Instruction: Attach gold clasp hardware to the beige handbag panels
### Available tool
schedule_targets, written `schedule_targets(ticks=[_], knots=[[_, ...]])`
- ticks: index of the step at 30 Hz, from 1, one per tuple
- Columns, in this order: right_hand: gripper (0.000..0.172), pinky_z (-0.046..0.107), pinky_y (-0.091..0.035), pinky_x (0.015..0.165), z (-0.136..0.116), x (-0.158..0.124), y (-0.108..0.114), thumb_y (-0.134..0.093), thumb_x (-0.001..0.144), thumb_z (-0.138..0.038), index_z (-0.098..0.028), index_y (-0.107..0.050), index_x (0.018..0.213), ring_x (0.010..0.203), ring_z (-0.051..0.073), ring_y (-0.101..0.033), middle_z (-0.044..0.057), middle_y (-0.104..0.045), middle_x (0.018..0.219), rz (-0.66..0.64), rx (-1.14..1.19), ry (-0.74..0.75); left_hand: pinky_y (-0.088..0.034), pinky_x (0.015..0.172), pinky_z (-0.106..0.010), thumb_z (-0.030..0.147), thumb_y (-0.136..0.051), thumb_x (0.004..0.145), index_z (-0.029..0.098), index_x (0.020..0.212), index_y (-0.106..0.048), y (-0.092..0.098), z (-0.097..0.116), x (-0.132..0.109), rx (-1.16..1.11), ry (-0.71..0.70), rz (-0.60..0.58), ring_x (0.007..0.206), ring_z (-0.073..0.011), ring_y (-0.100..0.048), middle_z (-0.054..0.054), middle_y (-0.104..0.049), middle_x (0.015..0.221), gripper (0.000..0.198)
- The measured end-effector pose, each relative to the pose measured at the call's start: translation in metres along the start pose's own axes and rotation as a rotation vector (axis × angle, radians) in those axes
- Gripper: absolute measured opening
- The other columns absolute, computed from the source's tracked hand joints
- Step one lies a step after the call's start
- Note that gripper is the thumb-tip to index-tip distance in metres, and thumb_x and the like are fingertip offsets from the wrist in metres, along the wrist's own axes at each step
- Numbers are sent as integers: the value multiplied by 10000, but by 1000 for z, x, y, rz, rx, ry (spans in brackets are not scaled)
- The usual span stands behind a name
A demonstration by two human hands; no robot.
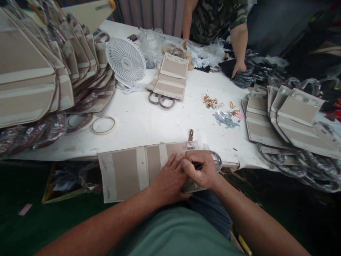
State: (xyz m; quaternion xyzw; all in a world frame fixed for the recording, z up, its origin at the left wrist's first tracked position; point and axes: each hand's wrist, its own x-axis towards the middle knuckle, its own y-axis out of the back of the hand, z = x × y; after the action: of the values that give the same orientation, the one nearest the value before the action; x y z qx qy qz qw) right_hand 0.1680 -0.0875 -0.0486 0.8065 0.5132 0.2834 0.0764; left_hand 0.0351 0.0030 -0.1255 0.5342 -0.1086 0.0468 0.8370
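A flat beige bag panel (119, 174) with paler strips lies across the table's front edge, partly over my lap. My left hand (169, 179) rests flat on it, fingers stretched out and pressing down. Closed in a fist, my right hand (202, 165) grips a small tool with a dark handle (197, 165); its tip is hidden under my hand. Just beyond the knuckles sits a small metal fitting (190, 145) at the panel's corner, and a strap tab with metal (191, 134) sticks out past the edge. A plastic-wrapped handle (217, 160) shows to the right.
Stacked bag panels (26, 71) stand at left, with more panels (295, 110) at right. A tape roll (103, 125), white fan (126, 60), another bag piece (172, 76), gold fittings (209, 100) and grey pieces (226, 119) lie on the table. Opposite, a co-worker's hand (239, 67) touches black pieces.
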Motion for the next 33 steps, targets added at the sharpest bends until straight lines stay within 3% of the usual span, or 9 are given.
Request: schedule_targets(ticks=[4, 8, 10, 14, 19, 25, 30, 33], knots=[[478, 302, -332, 519, -4, -2, 17, -577, 991, -327, -219, -449, 544, 501, 135, -412, -20, -431, 532, 231, 154, -173, -124, 1313, -584, 610, -785, 766, 213, 1482, -522, 2, -1, 0, 56, -16, -36, 1495, -374, -364, -171, -508, 1508, 859], [449, 318, -371, 486, -16, -2, 23, -654, 971, -376, -235, -522, 565, 452, 149, -421, -25, -426, 511, 437, 416, -42, -120, 1316, -577, 610, -791, 760, 236, 1476, -532, 1, -2, -1, 52, -25, -18, 1501, -371, -332, -155, -509, 1481, 848], [462, 320, -366, 489, -13, -4, 18, -665, 967, -382, -230, -527, 553, 453, 147, -419, -16, -452, 509, 414, 409, -31, -124, 1313, -581, 614, -787, 760, 231, 1477, -533, 0, -3, -1, 58, -29, -15, 1497, -373, -335, -156, -505, 1489, 852], [502, 320, -334, 506, 4, -10, 10, -610, 1000, -375, -223, -494, 536, 477, 149, -434, -4, -470, 515, 373, 309, -180, -130, 1306, -588, 653, -737, 797, 217, 1457, -556, 0, -3, 0, 83, -32, -37, 1476, -374, -373, -168, -528, 1469, 812], [500, 332, -369, 508, 6, -10, 13, -649, 963, -439, -239, -481, 536, 482, 162, -449, -5, -453, 525, 458, 332, -120, -123, 1308, -586, 643, -756, 784, 223, 1466, -548, 2, -2, 0, 99, -31, -29, 1487, -376, -355, -162, -531, 1467, 827], [522, 307, -365, 515, 19, -18, 16, -602, 982, -475, -233, -468, 540, 487, 146, -429, -20, -446, 512, 449, 250, -258, -149, 1302, -601, 675, -704, 816, 218, 1457, -572, 4, 0, 1, 127, -42, -32, 1473, -379, -384, -170, -568, 1449, 798], [530, 309, -379, 526, 1, -62, 42, -609, 994, -513, -225, -512, 560, 506, 155, -453, -5, -479, 528, 528, 201, -347, -182, 1295, -611, 657, -718, 819, 241, 1447, -591, 1, -2, -1, 116, -48, 35, 1491, -377, -386, -187, -542, 1489, 764], [551, 299, -364, 507, -1, -105, 40, -621, 975, -582, -214, -532, 575, 494, 154, -458, -2, -496, 521, 430, 172, -609, -210, 1292, -611, 635, -727, 819, 248, 1423, -616, 0, -1, -3, 101, -47, 60, 1502, -373, -383, -187, -528, 1510, 725]])
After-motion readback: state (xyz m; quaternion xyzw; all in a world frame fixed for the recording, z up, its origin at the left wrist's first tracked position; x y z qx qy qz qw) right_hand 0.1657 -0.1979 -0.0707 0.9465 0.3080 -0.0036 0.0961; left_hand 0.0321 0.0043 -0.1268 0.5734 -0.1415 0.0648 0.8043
